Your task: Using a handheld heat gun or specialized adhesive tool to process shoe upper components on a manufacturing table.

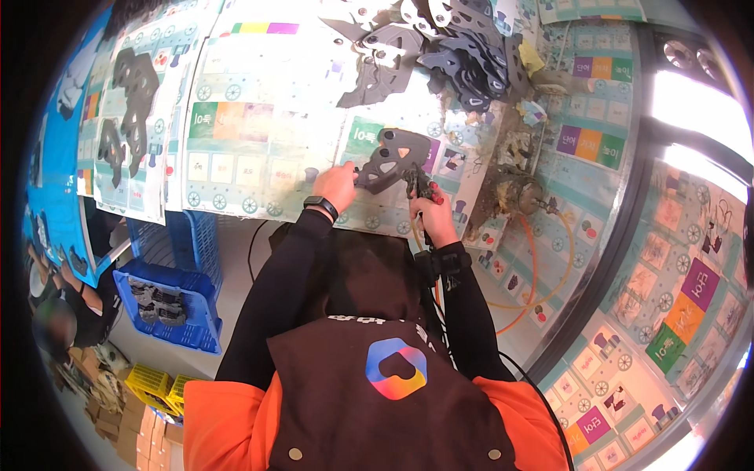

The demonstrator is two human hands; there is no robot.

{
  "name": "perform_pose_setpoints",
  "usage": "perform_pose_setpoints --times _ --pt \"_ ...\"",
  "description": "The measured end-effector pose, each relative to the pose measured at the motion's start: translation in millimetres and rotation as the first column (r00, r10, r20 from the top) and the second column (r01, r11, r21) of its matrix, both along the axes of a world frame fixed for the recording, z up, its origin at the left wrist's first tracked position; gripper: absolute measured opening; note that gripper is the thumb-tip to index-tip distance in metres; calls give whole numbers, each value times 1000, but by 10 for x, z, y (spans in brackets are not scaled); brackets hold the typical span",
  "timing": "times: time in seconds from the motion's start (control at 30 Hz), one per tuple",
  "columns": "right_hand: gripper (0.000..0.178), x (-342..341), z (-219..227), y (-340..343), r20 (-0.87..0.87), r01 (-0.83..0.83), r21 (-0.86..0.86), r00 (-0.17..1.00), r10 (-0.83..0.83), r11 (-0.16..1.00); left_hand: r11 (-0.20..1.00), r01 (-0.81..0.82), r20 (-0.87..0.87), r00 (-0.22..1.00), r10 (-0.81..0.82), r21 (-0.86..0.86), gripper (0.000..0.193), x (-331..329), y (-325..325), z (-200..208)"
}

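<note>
My left hand (338,187) is closed on the lower left edge of a dark grey moulded plastic part (402,145) with cut-out openings, just above the sheet-covered table. My right hand (434,216) grips a dark gun-like hand tool (416,182) with a red piece near the fingers. The tool's front end meets the part's lower right side, and a thin yellowish hose runs down from it. Whether the tip touches the part I cannot tell. Both wrists wear dark bands.
A heap of similar dark parts (471,59) lies at the table's far side. More parts (137,86) rest at the left. A grimy fixture (514,192) with orange and yellow hoses stands right. Blue crates (169,306) sit lower left, near another person at the far left.
</note>
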State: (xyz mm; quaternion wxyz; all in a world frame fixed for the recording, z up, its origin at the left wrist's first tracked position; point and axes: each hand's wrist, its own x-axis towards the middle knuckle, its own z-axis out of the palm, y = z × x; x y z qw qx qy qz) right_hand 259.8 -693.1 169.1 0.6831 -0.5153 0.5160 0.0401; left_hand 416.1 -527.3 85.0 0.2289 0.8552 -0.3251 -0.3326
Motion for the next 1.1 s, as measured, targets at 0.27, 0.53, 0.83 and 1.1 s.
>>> perform_pose_setpoints --times 0.27,0.53,0.83,1.1 --pt "20 27 35 -123 33 26 -23 999 -25 999 999 0 -14 1000 1 40 14 13 -9 -3" --pt "20 4 -21 -237 15 60 -50 998 -59 997 999 12 -13 1000 -12 38 15 20 -24 14" --pt "21 82 -6 -272 38 92 -50 995 -90 995 999 -1 -9 1000 2 45 16 23 -16 18" --pt "22 176 19 -228 40 24 -49 999 -23 998 999 -11 -20 1000 12 48 14 18 -7 2"
